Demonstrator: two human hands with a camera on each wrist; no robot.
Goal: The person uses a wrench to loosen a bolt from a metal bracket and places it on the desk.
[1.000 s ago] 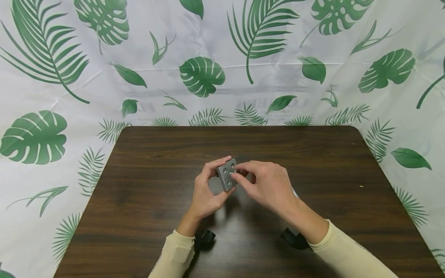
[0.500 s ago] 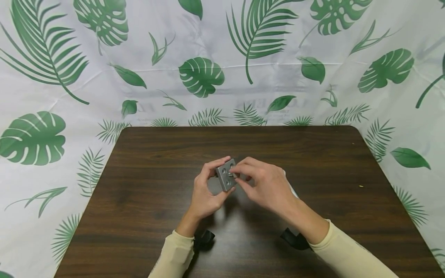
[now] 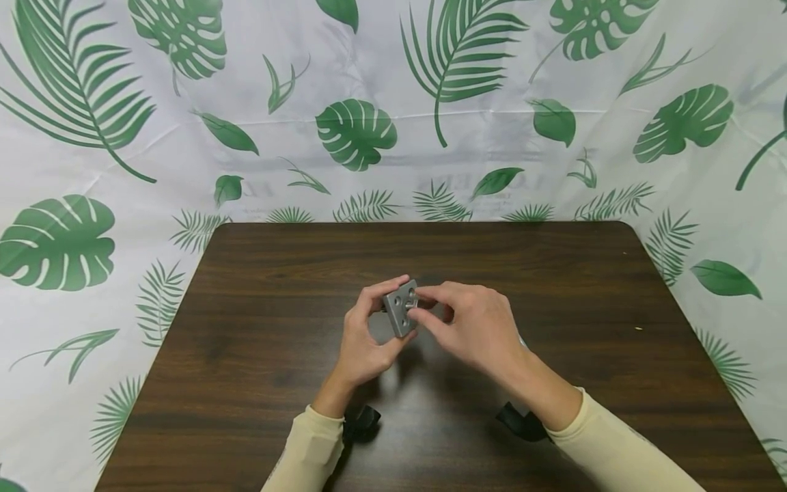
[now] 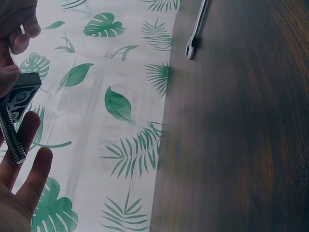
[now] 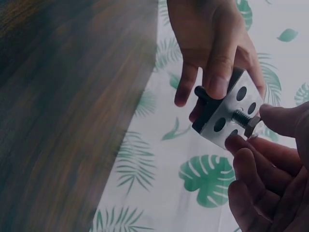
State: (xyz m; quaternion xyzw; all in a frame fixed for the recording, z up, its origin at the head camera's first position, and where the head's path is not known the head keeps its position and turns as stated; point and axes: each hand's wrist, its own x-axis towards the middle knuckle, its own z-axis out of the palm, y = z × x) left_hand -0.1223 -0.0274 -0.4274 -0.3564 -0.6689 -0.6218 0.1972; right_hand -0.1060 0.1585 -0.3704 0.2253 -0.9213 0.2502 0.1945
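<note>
My left hand [image 3: 363,345] holds a grey metal block [image 3: 398,311] by its edges, thumb below and index finger above, over the middle of the table. Several round holes show in its face. A hex bolt [image 5: 250,126] passes into the middle of that face, its head standing off the surface. My right hand [image 3: 476,324] pinches the bolt head between thumb and fingertips. In the left wrist view, a long threaded shaft [image 4: 13,137] sticks out on the block's other side. A short dark rod end [image 5: 200,92] also shows behind the block in the right wrist view.
A long silver tool like a wrench [image 4: 193,41] lies on the dark wooden table [image 3: 264,294]. Black straps [image 3: 364,420] hang at both wrists. A small yellowish scrap [image 3: 638,329] lies to the right. A leaf-patterned sheet [image 3: 277,157] hangs behind.
My right fingertips reached further across the bolt half a second ago, then drew back to the right, as they stood one second ago. The left hand and block have barely moved.
</note>
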